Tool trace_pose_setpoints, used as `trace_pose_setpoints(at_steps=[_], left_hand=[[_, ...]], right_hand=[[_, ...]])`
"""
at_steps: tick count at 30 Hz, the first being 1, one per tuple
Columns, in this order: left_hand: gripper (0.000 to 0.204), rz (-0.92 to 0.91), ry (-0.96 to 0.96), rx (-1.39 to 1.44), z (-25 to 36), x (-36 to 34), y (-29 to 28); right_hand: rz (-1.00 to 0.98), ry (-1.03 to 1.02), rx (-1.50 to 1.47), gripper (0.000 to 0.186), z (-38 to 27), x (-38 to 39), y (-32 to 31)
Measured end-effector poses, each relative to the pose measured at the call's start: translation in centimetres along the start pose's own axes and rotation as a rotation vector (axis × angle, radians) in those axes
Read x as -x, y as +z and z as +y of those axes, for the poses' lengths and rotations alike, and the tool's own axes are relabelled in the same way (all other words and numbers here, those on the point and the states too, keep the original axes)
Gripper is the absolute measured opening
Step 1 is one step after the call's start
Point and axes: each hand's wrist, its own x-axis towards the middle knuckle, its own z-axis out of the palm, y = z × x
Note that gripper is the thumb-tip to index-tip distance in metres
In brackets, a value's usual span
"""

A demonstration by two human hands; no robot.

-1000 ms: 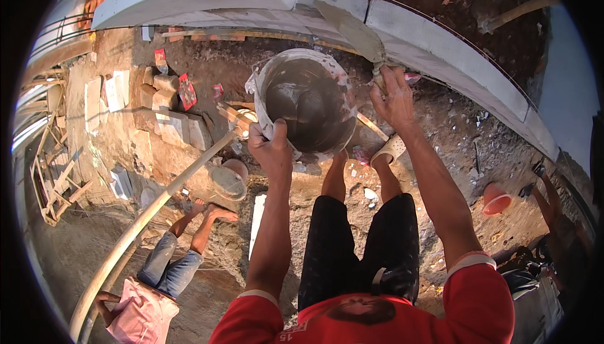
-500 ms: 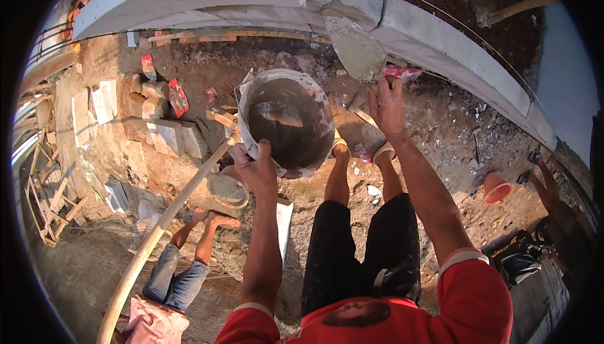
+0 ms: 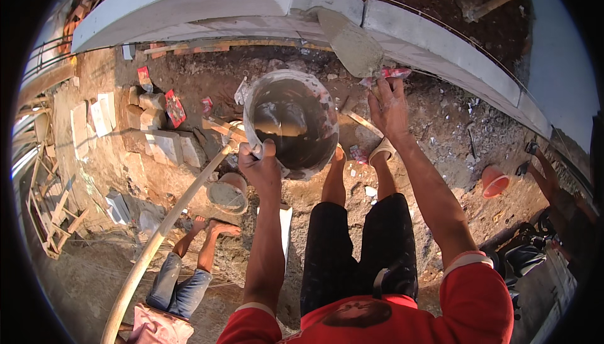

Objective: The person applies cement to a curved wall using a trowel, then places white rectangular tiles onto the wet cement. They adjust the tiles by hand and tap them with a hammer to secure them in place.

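My left hand (image 3: 260, 166) is closed on the near left rim of a mortar-smeared bucket (image 3: 324, 149), its thumb hooked over the edge. Wet grey mix or murky water (image 3: 289, 114) lies inside it, with a shiny surface. To the right of the bucket, my right hand (image 3: 391, 112) is closed round a trowel (image 3: 351, 45). Grey mortar coats the trowel's broad blade, which overlaps the low block wall (image 3: 402, 26) in view; whether it touches the wall I cannot tell. The trowel's handle is mostly hidden by my fingers.
A long wooden handle (image 3: 170, 221) slants up to the bucket's left side. Behind it stand a smaller bucket of mortar (image 3: 228, 194) and another person's legs (image 3: 189, 268). Block pieces (image 3: 165, 147) lie at left, an orange bucket (image 3: 494, 181) at right. A string line (image 3: 440, 16) runs along the wall.
The view has shifted slightly. My left hand and the bucket have moved a little to the right. The trowel has shifted slightly along the wall, while both hands keep their hold.
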Motion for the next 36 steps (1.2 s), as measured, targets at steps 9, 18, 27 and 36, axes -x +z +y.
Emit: trace_pose_setpoints(at_steps=[9, 18, 27, 36], left_hand=[[0.031, -0.031, -0.043, 0.038, 1.3, 0.3, 1.2], [0.027, -0.034, -0.026, -0.099, 2.1, 0.0, 1.4], [0.014, -0.104, 0.060, -0.027, 1.9, 0.1, 3.5], [0.015, -0.199, 0.067, 0.080, 3.5, 0.4, 6.5]], right_hand=[[-0.083, 0.087, 0.054, 0.043, -5.4, -6.1, -3.9], [-0.070, 0.132, 0.253, 0.043, -3.1, -8.6, -9.0], [-0.060, 0.221, 0.219, 0.045, -0.4, -4.0, -10.6], [-0.120, 0.335, 0.090, 0.045, 1.7, -2.4, -16.2]])
